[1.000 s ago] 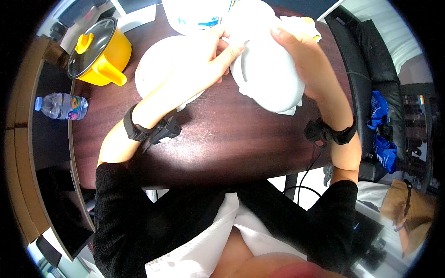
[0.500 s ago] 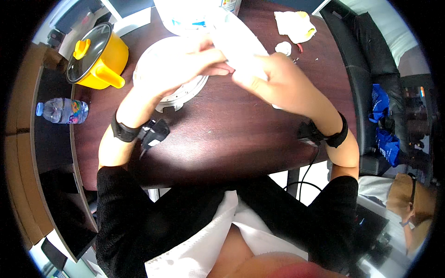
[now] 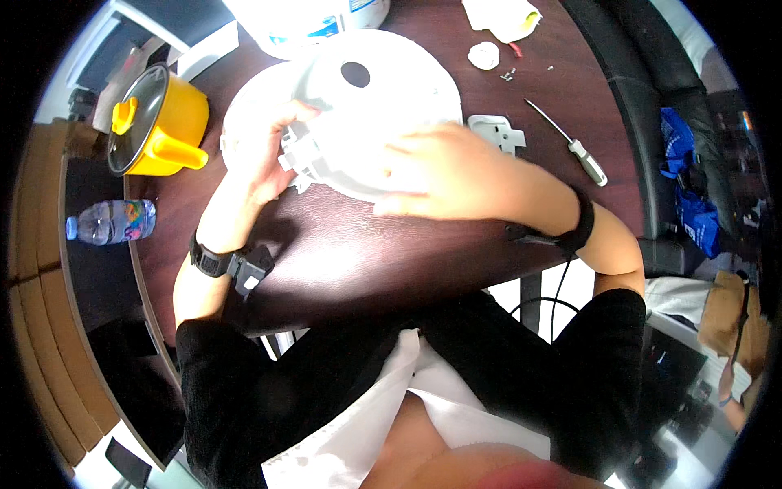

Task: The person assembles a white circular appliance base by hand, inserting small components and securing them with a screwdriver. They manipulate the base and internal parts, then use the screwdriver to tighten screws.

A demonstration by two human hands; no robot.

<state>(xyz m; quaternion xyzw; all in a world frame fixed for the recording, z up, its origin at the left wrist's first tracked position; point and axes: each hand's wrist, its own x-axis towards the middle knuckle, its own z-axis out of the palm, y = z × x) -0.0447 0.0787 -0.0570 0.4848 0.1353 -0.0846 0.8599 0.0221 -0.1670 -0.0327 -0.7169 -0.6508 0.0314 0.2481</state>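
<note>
A white round plastic disc point(image 3: 407, 73) with a dark oval hole is tilted up over the table. My left hand point(image 3: 265, 151) is closed on its left side, with the thumb near the rim, beside a grey-white clip-like fitting point(image 3: 301, 155). Over the disc's lower right part lies my right hand point(image 3: 448, 171), its fingers stretched out flat and slightly blurred. Whether they touch the surface is hard to tell. Another white round part point(image 3: 244, 106) shows behind the disc, partly covered. A small white plastic bracket point(image 3: 493, 130) sits just beyond my right hand.
A screwdriver point(image 3: 586, 159) lies at the right, with small screws point(image 3: 508, 75), a crumpled white piece point(image 3: 483, 55) and a yellow-white cloth point(image 3: 501, 18) farther back. A white tub point(image 3: 301, 24) stands at the back. On the left are a yellow pot point(image 3: 175, 122) and a water bottle point(image 3: 114, 222).
The disc now faces me, tilted, where before it was seen nearly edge-on. My right hand has moved down and left onto it. The bracket and screwdriver have come into sight.
</note>
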